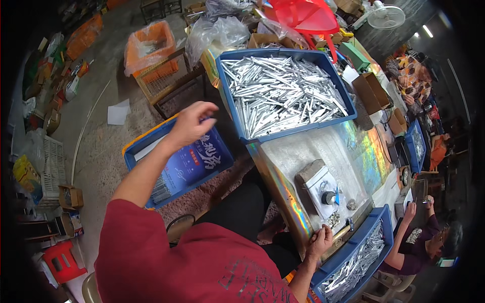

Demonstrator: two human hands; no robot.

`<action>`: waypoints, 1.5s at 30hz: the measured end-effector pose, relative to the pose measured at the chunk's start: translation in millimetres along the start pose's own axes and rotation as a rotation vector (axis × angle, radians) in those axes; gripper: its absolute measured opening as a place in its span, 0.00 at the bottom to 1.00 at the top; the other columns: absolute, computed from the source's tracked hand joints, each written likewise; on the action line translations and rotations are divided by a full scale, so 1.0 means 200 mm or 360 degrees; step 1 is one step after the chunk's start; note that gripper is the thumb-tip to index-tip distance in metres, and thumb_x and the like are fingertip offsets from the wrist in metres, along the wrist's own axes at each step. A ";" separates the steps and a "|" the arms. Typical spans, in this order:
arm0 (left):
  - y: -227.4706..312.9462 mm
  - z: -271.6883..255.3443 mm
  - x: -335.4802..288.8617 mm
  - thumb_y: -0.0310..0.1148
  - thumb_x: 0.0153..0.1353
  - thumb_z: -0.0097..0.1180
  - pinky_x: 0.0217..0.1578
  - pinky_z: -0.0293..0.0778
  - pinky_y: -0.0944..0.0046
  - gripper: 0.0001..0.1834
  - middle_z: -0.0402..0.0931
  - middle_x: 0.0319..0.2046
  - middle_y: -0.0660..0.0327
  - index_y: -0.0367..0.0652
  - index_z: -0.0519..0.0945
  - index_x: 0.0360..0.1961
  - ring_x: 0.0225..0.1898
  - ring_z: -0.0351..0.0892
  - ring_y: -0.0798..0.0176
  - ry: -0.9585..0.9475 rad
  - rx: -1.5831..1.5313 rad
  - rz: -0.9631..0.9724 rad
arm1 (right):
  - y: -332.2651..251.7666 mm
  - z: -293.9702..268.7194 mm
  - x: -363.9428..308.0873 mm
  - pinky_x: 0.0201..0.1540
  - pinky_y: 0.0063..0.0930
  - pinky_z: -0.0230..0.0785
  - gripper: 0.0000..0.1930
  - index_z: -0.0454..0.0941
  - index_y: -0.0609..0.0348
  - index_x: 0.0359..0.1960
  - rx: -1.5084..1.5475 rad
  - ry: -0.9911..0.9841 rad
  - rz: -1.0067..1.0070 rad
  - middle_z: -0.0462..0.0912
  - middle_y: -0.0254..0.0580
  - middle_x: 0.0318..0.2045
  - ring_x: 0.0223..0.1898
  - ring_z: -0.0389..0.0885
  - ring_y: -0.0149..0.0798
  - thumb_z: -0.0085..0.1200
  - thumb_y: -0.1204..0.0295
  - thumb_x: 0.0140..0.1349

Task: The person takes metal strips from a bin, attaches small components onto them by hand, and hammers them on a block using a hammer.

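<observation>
My left hand (pixel 194 123) hangs over a blue bin (pixel 226 169) on the left, its fingers loosely bent and apart, with nothing seen in them. That bin holds a blue printed sheet (pixel 184 161) and some thin silvery metal pieces (pixel 160 189). My right hand (pixel 320 241) is at the near edge of the worktable, fingers pinched; whatever they hold is too small to make out. Beside it lie a hammer (pixel 341 236) and a little heap of small metal parts (pixel 334 219). Just beyond, a block (pixel 316 174) bears a white pad (pixel 322 188) and a dark round piece (pixel 329 197).
A large blue tray (pixel 298 126) piled with slim silvery metal pieces (pixel 283 93) stands at the table's far side. Another blue bin (pixel 388 222) of such pieces is at the right. Across from it a person (pixel 422 242) works. A wooden chair (pixel 161 81) stands beyond the left bin.
</observation>
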State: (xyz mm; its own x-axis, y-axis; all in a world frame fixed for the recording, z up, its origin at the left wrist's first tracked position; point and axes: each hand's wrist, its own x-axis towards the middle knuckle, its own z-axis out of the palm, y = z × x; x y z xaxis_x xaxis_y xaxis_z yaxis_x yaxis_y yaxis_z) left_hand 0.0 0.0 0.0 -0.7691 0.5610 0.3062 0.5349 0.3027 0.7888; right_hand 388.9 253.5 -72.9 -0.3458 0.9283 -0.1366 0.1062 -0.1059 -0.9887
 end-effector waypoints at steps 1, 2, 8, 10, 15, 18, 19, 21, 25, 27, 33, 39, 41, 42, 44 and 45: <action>0.06 0.03 0.06 0.27 0.45 0.51 0.29 0.67 0.69 0.12 0.69 0.26 0.60 0.38 0.72 0.33 0.26 0.70 0.65 -0.0105 0.0018 0.0127 | 0.01 0.02 0.00 0.12 0.10 0.50 0.07 0.68 0.63 0.35 -0.0022 0.0008 -0.0016 0.67 0.31 0.16 0.11 0.58 0.19 0.41 0.75 0.57; 0.07 0.07 0.12 0.27 0.44 0.51 0.28 0.67 0.68 0.11 0.69 0.25 0.59 0.38 0.72 0.32 0.26 0.70 0.64 -0.0153 0.0108 0.0259 | 0.02 0.04 0.00 0.12 0.11 0.50 0.07 0.68 0.64 0.35 -0.0044 0.0017 -0.0032 0.66 0.31 0.15 0.11 0.58 0.19 0.41 0.75 0.57; 0.24 0.37 0.29 0.35 0.41 0.54 0.31 0.69 0.59 0.10 0.72 0.25 0.56 0.40 0.74 0.25 0.29 0.73 0.55 -0.0361 0.0991 0.0553 | 0.00 -0.01 0.01 0.10 0.11 0.47 0.05 0.69 0.62 0.33 -0.0033 -0.0001 -0.0088 0.65 0.29 0.14 0.10 0.57 0.19 0.41 0.75 0.56; 0.27 0.43 0.34 0.35 0.41 0.52 0.31 0.70 0.57 0.11 0.73 0.26 0.53 0.39 0.75 0.24 0.31 0.74 0.52 -0.0610 0.1259 0.0141 | 0.01 -0.02 0.00 0.11 0.11 0.48 0.06 0.69 0.63 0.33 -0.0049 -0.0008 -0.0091 0.65 0.30 0.14 0.10 0.58 0.20 0.41 0.75 0.56; 0.25 0.52 0.35 0.29 0.40 0.47 0.31 0.71 0.57 0.10 0.74 0.25 0.49 0.36 0.77 0.23 0.30 0.75 0.50 -0.0672 0.1250 0.0114 | -0.01 0.00 -0.02 0.12 0.11 0.49 0.06 0.69 0.64 0.34 0.0023 0.0006 -0.0087 0.66 0.30 0.15 0.11 0.58 0.20 0.42 0.75 0.56; 0.21 0.51 0.36 0.32 0.40 0.47 0.28 0.69 0.53 0.10 0.74 0.21 0.50 0.36 0.75 0.17 0.28 0.74 0.49 -0.0577 0.1055 0.0139 | -0.01 0.00 -0.02 0.13 0.11 0.50 0.06 0.69 0.64 0.34 0.0068 -0.0003 -0.0072 0.66 0.30 0.15 0.12 0.59 0.19 0.42 0.76 0.56; 0.21 0.50 0.36 0.32 0.40 0.48 0.26 0.69 0.57 0.09 0.74 0.20 0.52 0.36 0.75 0.17 0.25 0.74 0.52 -0.0461 0.0919 0.0125 | 0.00 -0.01 -0.02 0.14 0.11 0.50 0.06 0.69 0.64 0.34 0.0091 -0.0018 -0.0054 0.66 0.31 0.15 0.12 0.59 0.19 0.42 0.76 0.56; 0.23 0.48 0.36 0.32 0.41 0.49 0.24 0.69 0.60 0.09 0.74 0.18 0.53 0.36 0.74 0.16 0.23 0.75 0.56 -0.0358 0.0789 0.0121 | -0.01 0.00 -0.02 0.14 0.11 0.51 0.06 0.69 0.64 0.34 0.0073 -0.0001 -0.0083 0.66 0.31 0.16 0.12 0.59 0.19 0.42 0.76 0.56; 0.38 0.41 0.35 0.33 0.43 0.54 0.20 0.67 0.70 0.09 0.73 0.15 0.58 0.37 0.74 0.19 0.17 0.72 0.66 -0.0088 0.0032 0.0053 | -0.01 0.00 -0.02 0.15 0.11 0.51 0.07 0.69 0.65 0.35 0.0024 0.0001 -0.0119 0.67 0.31 0.16 0.13 0.60 0.19 0.42 0.76 0.56; 0.45 0.42 0.32 0.32 0.47 0.55 0.17 0.62 0.77 0.09 0.72 0.15 0.65 0.37 0.74 0.22 0.15 0.68 0.76 -0.0218 -0.0901 -0.0068 | 0.01 -0.01 -0.02 0.15 0.11 0.51 0.07 0.69 0.65 0.35 0.0073 0.0015 -0.0116 0.67 0.31 0.16 0.13 0.60 0.19 0.43 0.75 0.56; 0.66 0.57 0.09 0.32 0.49 0.54 0.17 0.63 0.81 0.07 0.71 0.17 0.65 0.38 0.73 0.24 0.17 0.68 0.78 -0.0704 -0.1266 -0.0360 | -0.02 -0.02 -0.02 0.15 0.12 0.52 0.07 0.70 0.64 0.34 0.0045 -0.0028 -0.0028 0.68 0.31 0.16 0.14 0.61 0.19 0.43 0.75 0.56; 0.71 0.77 -0.12 0.31 0.50 0.53 0.17 0.67 0.79 0.07 0.72 0.18 0.63 0.40 0.72 0.24 0.18 0.72 0.74 -0.0960 -0.1658 -0.0546 | -0.13 0.08 -0.10 0.15 0.13 0.55 0.08 0.71 0.64 0.35 -0.0089 -0.0143 -0.0104 0.70 0.32 0.18 0.14 0.63 0.20 0.43 0.73 0.56; 0.72 0.83 -0.18 0.31 0.51 0.53 0.18 0.67 0.78 0.06 0.72 0.18 0.63 0.40 0.72 0.24 0.19 0.72 0.74 -0.1001 -0.1701 -0.0565 | -0.18 0.12 -0.16 0.16 0.13 0.57 0.10 0.70 0.64 0.36 -0.0011 -0.0353 -0.0005 0.73 0.35 0.20 0.14 0.65 0.21 0.43 0.71 0.57; 0.73 0.86 -0.21 0.31 0.51 0.53 0.18 0.67 0.78 0.06 0.72 0.18 0.63 0.40 0.72 0.25 0.19 0.72 0.74 -0.1002 -0.1730 -0.0590 | -0.21 0.16 -0.18 0.16 0.12 0.57 0.10 0.70 0.63 0.36 0.0091 -0.0424 0.0041 0.73 0.34 0.20 0.14 0.65 0.20 0.44 0.70 0.57; 0.74 0.90 -0.27 0.29 0.51 0.53 0.19 0.68 0.78 0.05 0.72 0.19 0.63 0.39 0.71 0.26 0.20 0.73 0.73 -0.1028 -0.1766 -0.0692 | -0.24 0.21 -0.23 0.16 0.12 0.57 0.10 0.70 0.63 0.36 0.0195 -0.0469 0.0095 0.73 0.34 0.20 0.14 0.65 0.20 0.44 0.69 0.57; 0.75 0.92 -0.30 0.29 0.51 0.53 0.19 0.68 0.78 0.05 0.72 0.19 0.63 0.39 0.71 0.26 0.20 0.73 0.73 -0.1046 -0.1770 -0.0701 | -0.25 0.22 -0.24 0.15 0.11 0.56 0.10 0.71 0.62 0.36 0.0263 -0.0534 0.0131 0.73 0.34 0.20 0.14 0.65 0.20 0.44 0.69 0.57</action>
State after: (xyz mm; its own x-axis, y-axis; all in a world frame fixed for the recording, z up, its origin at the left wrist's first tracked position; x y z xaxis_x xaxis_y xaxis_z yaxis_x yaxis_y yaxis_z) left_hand 189.6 153.7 1.7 -0.3277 0.9341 -0.1415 -0.5107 -0.0492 0.8583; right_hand 358.7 198.1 -19.9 -0.6314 0.7489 -0.2014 0.0041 -0.2564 -0.9666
